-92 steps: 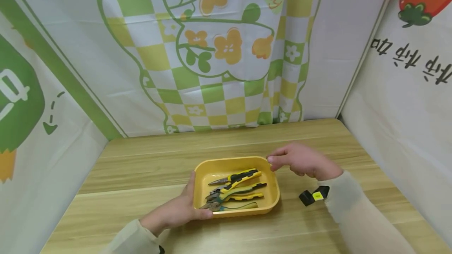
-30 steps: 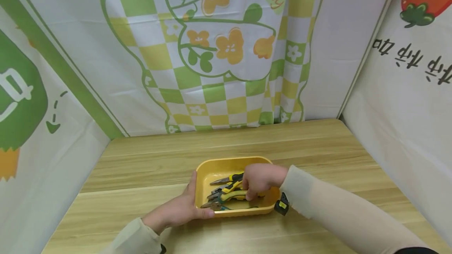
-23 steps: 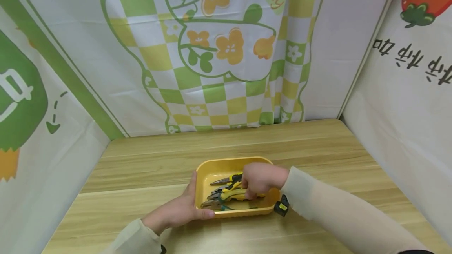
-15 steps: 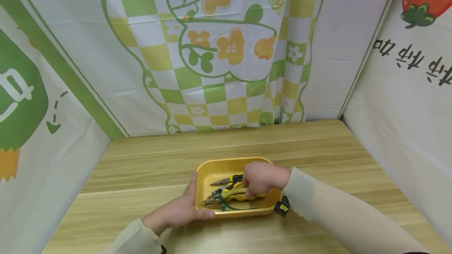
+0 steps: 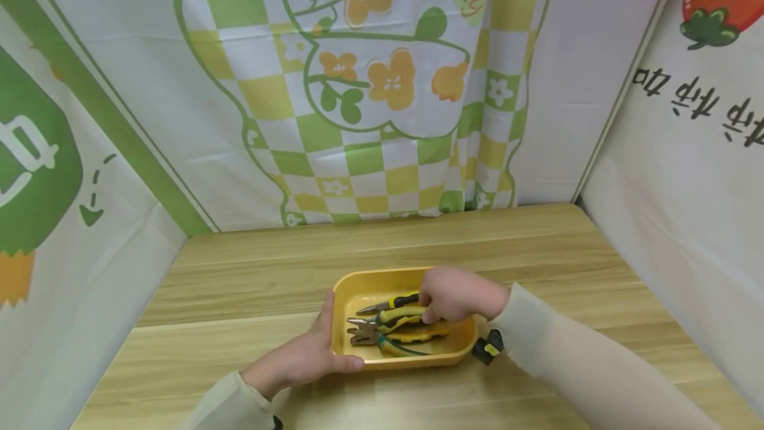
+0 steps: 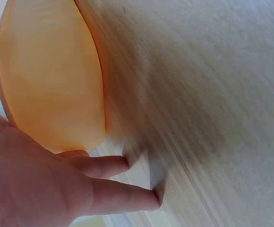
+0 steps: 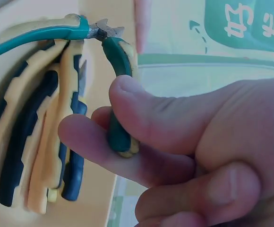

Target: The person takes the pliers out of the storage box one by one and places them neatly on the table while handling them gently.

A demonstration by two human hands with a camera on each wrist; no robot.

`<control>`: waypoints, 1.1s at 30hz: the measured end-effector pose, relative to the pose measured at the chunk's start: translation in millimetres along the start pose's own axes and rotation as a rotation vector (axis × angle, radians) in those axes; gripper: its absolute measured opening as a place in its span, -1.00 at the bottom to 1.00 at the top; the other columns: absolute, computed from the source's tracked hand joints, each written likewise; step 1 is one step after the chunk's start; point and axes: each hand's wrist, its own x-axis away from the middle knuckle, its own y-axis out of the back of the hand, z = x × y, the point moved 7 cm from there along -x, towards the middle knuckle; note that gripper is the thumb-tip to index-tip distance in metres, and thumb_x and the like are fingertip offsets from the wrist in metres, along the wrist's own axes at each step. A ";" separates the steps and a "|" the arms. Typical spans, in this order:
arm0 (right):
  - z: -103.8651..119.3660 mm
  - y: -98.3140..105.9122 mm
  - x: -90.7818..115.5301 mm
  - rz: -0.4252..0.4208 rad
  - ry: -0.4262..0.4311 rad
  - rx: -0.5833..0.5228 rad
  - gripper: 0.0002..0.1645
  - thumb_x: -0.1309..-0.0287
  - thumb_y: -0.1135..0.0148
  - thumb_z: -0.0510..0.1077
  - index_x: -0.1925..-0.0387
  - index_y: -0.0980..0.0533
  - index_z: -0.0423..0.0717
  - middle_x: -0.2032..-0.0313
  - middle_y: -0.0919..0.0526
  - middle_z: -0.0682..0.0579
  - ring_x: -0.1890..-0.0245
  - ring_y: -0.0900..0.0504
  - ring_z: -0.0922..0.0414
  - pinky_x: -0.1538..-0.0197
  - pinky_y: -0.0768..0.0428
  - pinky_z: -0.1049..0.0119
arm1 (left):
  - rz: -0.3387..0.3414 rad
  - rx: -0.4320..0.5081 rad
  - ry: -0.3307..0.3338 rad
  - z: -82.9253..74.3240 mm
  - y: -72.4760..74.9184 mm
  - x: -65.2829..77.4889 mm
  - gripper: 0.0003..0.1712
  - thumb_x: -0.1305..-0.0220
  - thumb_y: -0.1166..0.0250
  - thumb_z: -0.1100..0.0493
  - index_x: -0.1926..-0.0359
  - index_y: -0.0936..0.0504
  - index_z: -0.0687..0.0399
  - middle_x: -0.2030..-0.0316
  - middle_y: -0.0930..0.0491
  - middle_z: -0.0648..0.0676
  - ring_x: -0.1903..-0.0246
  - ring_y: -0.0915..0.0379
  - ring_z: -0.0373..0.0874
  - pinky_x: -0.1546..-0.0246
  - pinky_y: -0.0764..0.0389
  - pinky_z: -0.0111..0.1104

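Right hand (image 5: 456, 294) is pinching one handle of the green-and-yellow pliers (image 7: 86, 30) in the yellow tray (image 5: 412, 363).
Left hand (image 5: 301, 358), fingers spread, is bracing the tray's side; a firm pinch seems wise, since the pliers' handles are splaying wide.

Plain yellow tray (image 5: 412, 363); green-handled pliers (image 7: 117, 54) with pale yellow parts; black-and-yellow long-nose pliers (image 5: 392, 303); cream sleeves (image 5: 573, 344); light brown wood-grain tabletop (image 5: 256, 277); white curtain (image 5: 364, 159) with green and yellow checks and orange flowers (image 5: 392, 79).
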 end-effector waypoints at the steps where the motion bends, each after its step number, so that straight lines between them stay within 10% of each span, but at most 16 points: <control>1: -0.5 2.3 1.1 -0.008 0.010 -0.004 -0.44 -0.23 -0.37 -0.17 0.79 -0.29 0.07 0.75 -0.06 0.22 0.70 -0.05 0.28 0.57 -0.08 0.38 | -0.003 -0.002 0.001 0.0 0.0 0.2 0.63 0.01 -0.56 -0.20 -0.50 0.58 0.26 -0.47 0.34 0.52 -0.40 0.09 0.37 -0.36 0.02 0.10; 14: -41.0 13.3 16.9 -0.094 -0.085 -0.218 -0.91 -0.22 -0.36 -0.19 0.32 -0.75 -0.08 0.38 -0.70 0.20 0.42 -0.54 0.23 0.28 -0.55 0.24 | 0.002 0.001 0.021 1.8 -0.2 -0.9 0.65 0.04 -0.56 -0.24 -0.51 0.57 0.25 -0.46 0.34 0.53 -0.42 0.14 0.35 -0.37 0.07 0.09; 33: -126.1 22.9 69.1 -0.284 -0.394 -0.740 -0.74 -0.37 -0.25 -0.04 0.12 -0.68 -0.13 0.23 -0.73 -0.01 0.75 -0.12 0.24 0.64 -0.18 0.39 | 0.014 0.000 0.026 -0.2 0.1 -0.1 0.63 0.01 -0.56 -0.21 -0.50 0.59 0.26 -0.47 0.34 0.52 -0.42 0.12 0.34 -0.36 0.02 0.11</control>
